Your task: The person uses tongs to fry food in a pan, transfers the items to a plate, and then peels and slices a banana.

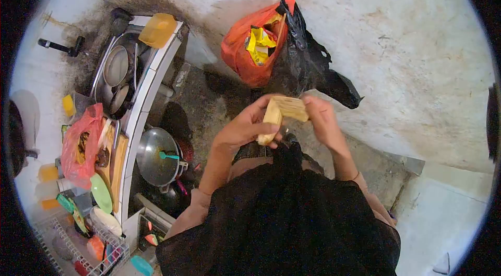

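Note:
My left hand (252, 123) is closed round a pale yellow, oblong piece (270, 121), held in front of my body. From its upper end a broad peel-like strip (292, 108) with brownish streaks bends off to the right. The fingers of my right hand (323, 118) pinch the far end of that strip. Its exact kind is hard to make out. Beyond my hands, an orange plastic bag (245, 54) holds yellow wrappers (259, 46), and a black plastic bag (313, 64) hangs beside it.
Along the left runs a tiled counter (141, 119) with a sink holding pans (116, 66). A red plastic bag (83, 145), a knife (115, 148) and a green plate (101, 193) lie farther along. Below stands a large wok (156, 163). A dish rack (57, 239) is at lower left.

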A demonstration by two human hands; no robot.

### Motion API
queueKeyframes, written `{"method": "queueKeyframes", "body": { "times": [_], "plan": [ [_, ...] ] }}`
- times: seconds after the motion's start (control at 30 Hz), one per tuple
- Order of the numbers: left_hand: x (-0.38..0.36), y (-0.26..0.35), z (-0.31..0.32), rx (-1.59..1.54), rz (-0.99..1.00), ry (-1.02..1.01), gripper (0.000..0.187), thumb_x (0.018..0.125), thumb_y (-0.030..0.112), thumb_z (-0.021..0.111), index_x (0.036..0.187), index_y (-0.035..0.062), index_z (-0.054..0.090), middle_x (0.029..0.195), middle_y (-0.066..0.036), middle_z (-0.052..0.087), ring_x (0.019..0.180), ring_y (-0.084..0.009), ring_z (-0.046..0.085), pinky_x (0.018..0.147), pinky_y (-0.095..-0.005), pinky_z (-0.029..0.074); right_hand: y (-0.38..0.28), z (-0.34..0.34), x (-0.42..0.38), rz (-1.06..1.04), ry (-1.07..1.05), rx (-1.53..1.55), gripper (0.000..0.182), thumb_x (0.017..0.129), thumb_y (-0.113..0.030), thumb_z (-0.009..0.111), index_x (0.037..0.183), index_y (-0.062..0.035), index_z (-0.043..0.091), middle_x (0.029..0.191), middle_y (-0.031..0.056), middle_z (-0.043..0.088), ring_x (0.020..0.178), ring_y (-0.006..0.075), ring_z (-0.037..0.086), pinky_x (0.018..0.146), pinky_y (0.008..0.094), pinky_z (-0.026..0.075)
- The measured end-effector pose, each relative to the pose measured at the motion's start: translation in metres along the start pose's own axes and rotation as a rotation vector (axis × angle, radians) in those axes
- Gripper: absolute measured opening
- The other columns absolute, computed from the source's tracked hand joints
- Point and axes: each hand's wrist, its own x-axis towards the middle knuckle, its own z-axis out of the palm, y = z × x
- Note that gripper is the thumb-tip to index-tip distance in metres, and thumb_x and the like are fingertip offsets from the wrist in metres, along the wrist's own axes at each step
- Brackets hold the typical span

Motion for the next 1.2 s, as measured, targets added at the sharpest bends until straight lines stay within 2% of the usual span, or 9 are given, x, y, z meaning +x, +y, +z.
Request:
{"method": "queueKeyframes", "body": {
  "times": [0.13,0.23,0.33,0.37,0.47,0.77,0.87,0.97,1.2],
  "plan": [
    [-0.011,-0.009,-0.017,0.033,-0.091,-0.164,0.064,0.079,0.005,0.058,0.132,0.0087,0.022,0.1,-0.011,0.052,0.077,-0.0168,0.058,0.069,-0.0332,0.052,0.006,-0.031,0.003,-0.068,0.022,0.041,0.026,0.092,-0.019,0.038,0.074,-0.0016,0.046,0.066,-0.0057,0.039,0.065,0.0035,0.037,0.056,0.0218,0.033],
    [-0.015,-0.005,-0.021,0.096,-0.086,-0.239,0.059,0.082,0.006,0.054,0.132,0.0079,0.022,0.104,-0.011,0.05,0.081,-0.0178,0.057,0.076,-0.0343,0.05,-0.017,-0.061,0.006,0.018,0.119,-0.101,0.026,0.092,-0.018,0.038,0.075,-0.0007,0.047,0.064,-0.0008,0.044,0.06,0.0096,0.041,0.056,0.0251,0.035],
    [-0.019,-0.017,-0.032,0.08,-0.038,-0.027,0.062,0.08,0.01,0.056,0.131,0.0072,0.023,0.101,-0.01,0.049,0.082,-0.0192,0.056,0.074,-0.0363,0.05,-0.037,-0.084,0.021,-0.217,0.097,-0.684,0.024,0.091,-0.018,0.039,0.076,-0.0004,0.047,0.064,0.0094,0.048,0.057,0.0237,0.044,0.056,0.0302,0.037],
    [-0.019,-0.022,-0.039,0.042,-0.035,-0.022,0.058,0.081,0.009,0.053,0.131,0.0075,0.024,0.103,-0.01,0.049,0.086,-0.019,0.055,0.074,-0.0366,0.05,-0.046,-0.086,0.028,-0.196,0.068,-0.791,0.026,0.089,-0.022,0.041,0.076,0.0,0.048,0.069,0.0178,0.049,0.063,0.0351,0.047,0.059,0.0361,0.04],
    [-0.02,-0.024,-0.044,0.067,0.023,-0.039,0.054,0.083,0.011,0.052,0.13,0.0074,0.025,0.103,-0.01,0.048,0.085,-0.0192,0.055,0.074,-0.0377,0.05,-0.045,-0.093,0.052,-0.344,-0.043,-1.042,0.028,0.088,-0.025,0.042,0.076,-0.002,0.051,0.071,0.0171,0.054,0.067,0.0364,0.052,0.059,0.0394,0.042],
    [-0.018,-0.031,-0.029,-0.079,0.046,0.094,0.037,0.09,0.013,0.043,0.125,0.0076,0.034,0.1,-0.008,0.05,0.084,-0.0151,0.054,0.075,-0.0361,0.05,-0.026,-0.075,0.111,-0.169,-0.074,-1.79,0.019,0.079,-0.019,0.05,0.073,-0.003,0.058,0.078,0.0129,0.059,0.072,0.0295,0.059,0.061,0.0383,0.049],
    [-0.014,-0.03,-0.023,-0.121,0.05,0.177,0.033,0.092,0.019,0.04,0.123,0.007,0.039,0.096,-0.006,0.052,0.085,-0.014,0.054,0.076,-0.0341,0.05,-0.024,-0.066,0.113,-0.361,0.085,-1.545,0.013,0.075,-0.015,0.051,0.075,-0.0027,0.057,0.079,0.0138,0.058,0.072,0.0291,0.06,0.059,0.0368,0.05],
    [-0.008,-0.033,-0.026,-0.214,0.104,0.231,0.041,0.091,0.026,0.039,0.128,0.0085,0.035,0.096,-0.004,0.053,0.086,-0.0154,0.054,0.076,-0.0354,0.049,-0.002,-0.064,0.112,-0.388,0.164,-1.488,0.006,0.073,-0.006,0.05,0.075,-0.0022,0.054,0.077,0.0148,0.056,0.069,0.0315,0.059,0.057,0.0385,0.048],
    [0.004,-0.037,-0.034,-0.404,0.163,0.256,0.042,0.091,0.031,0.039,0.128,0.0099,0.036,0.096,-0.005,0.054,0.084,-0.016,0.053,0.074,-0.0318,0.047,0.024,-0.064,0.091,-0.269,0.267,-1.436,0.013,0.076,-0.009,0.051,0.086,-0.0012,0.052,0.08,0.0156,0.055,0.07,0.0321,0.058,0.059,0.0407,0.047]
  ]
}}
